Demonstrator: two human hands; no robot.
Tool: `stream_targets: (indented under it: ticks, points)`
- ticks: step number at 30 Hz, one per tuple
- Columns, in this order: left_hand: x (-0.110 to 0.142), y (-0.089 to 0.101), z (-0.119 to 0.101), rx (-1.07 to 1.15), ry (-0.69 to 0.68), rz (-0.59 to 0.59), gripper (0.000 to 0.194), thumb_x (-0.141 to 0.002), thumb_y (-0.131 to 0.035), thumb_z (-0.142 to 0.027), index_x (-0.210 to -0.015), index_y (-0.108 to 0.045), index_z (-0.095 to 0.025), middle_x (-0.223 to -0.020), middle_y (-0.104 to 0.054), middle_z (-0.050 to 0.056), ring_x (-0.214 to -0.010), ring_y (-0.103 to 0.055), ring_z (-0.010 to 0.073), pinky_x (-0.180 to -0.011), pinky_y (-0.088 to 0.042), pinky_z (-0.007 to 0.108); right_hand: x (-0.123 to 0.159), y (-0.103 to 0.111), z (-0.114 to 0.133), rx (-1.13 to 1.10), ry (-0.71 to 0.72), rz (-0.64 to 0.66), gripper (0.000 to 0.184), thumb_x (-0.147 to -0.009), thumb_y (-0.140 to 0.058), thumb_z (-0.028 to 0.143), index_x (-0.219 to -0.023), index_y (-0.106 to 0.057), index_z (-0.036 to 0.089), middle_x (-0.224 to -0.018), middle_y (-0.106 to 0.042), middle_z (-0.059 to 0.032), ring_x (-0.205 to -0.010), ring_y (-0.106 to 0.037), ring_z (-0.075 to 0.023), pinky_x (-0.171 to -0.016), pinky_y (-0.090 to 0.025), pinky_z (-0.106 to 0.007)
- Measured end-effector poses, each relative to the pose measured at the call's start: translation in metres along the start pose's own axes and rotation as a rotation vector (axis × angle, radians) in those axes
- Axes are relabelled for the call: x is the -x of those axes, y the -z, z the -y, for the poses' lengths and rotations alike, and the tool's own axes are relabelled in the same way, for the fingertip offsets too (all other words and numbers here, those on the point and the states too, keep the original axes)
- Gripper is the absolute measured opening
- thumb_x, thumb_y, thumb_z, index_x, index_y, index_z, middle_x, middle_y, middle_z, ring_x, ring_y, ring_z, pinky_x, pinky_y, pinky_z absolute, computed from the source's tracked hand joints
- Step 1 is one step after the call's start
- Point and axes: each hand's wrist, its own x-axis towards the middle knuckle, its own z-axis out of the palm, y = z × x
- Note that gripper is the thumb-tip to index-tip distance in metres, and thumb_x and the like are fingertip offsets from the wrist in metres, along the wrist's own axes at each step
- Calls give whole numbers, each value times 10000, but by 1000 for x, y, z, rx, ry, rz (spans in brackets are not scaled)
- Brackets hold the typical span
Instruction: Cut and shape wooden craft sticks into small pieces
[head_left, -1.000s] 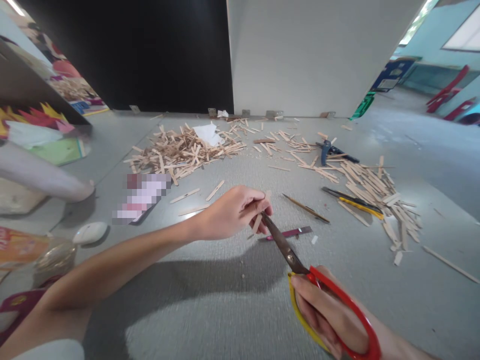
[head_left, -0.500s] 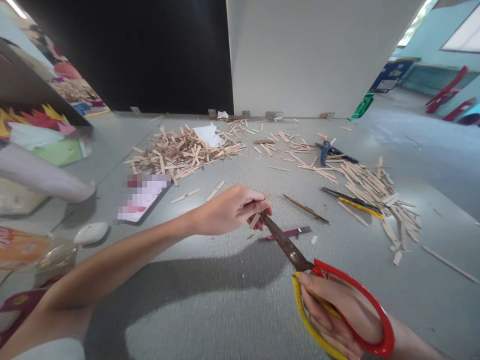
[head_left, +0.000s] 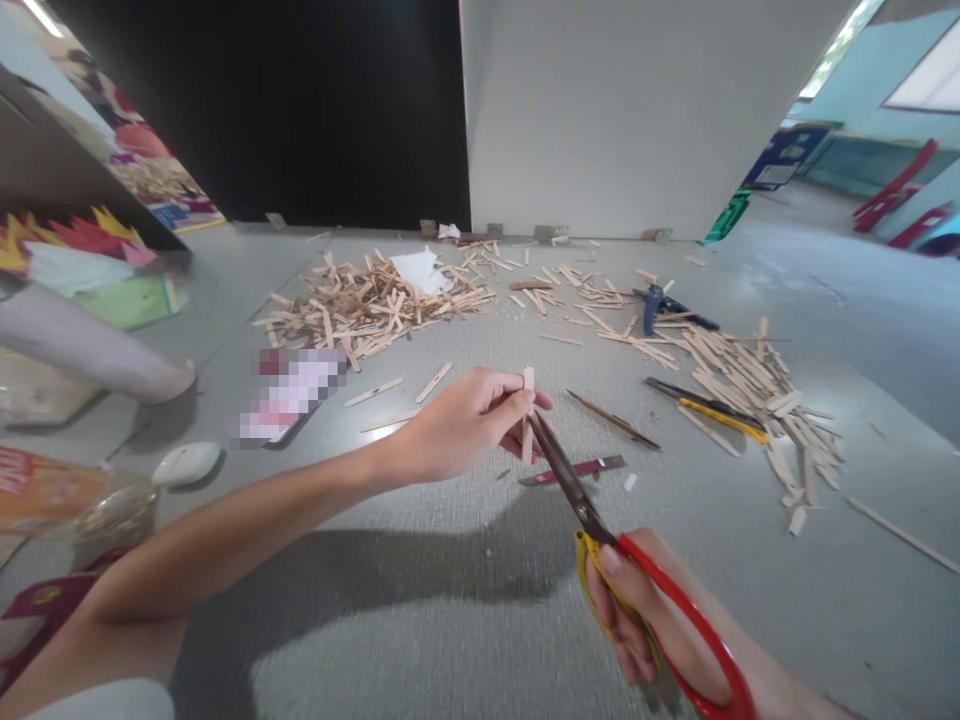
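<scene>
Left hand (head_left: pixel 480 420) now holds the wooden stick (head_left: pixel 526 441) more upright

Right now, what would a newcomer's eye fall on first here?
Probably the red-and-yellow scissors in the right hand, lower right, with tips close to a wooden stick held in the left hand near the centre. Behind, a heap of sticks lies left of centre, before a black panel.

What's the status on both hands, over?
Left hand pinching flat, pale wooden stick. Right hand gripping red-and-yellow-handled metal scissors, close to stick. Slim purple tool lying behind scissors.
</scene>
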Motion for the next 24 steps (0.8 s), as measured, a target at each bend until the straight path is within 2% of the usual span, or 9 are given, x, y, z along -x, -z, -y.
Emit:
stream_targets:
  ticks: [5,15,20,24]
  points:
    - [3,-2,2,-20,-46,6,278,-1134,-469,-217,-1021,-702,-115,-1025,-822,115,-718,-761,128,-743,-632,265,4,2,-8,-33,-6,-14,787,-849,-501,996,-647,-508,235,-415,-409,85,-360,-368,-71,-439,-417,-219]
    - [3,-7,6,-13,-41,13,270,-1133,-461,-217,-1026,-688,-118,-1043,-821,128,-728,-774,139,-725,-630,266,4,1,-16,-13,-33,-37,793,-845,-486,1003,-660,-503,232,-429,-422,82,-368,-363,-69,-433,-368,-211]
    - [4,-6,9,-126,-144,-35,292,-1123,-479,-279,-961,-673,-134,-1051,-832,150,-822,-798,190,-755,-641,300,8,-1,-13,-2,0,-53,755,-874,-497,977,-721,-514,238,-463,-432,84,-409,-390,-87,-483,-430,-239]
    - [4,-5,11,-179,-190,-48,296,-1118,-489,-340,-972,-663,-150,-1040,-837,143,-835,-803,206,-774,-650,322,9,-4,-12,-4,25,-62,745,-894,-477,966,-738,-515,239,-456,-423,86,-415,-385,-90,-489,-434,-238]
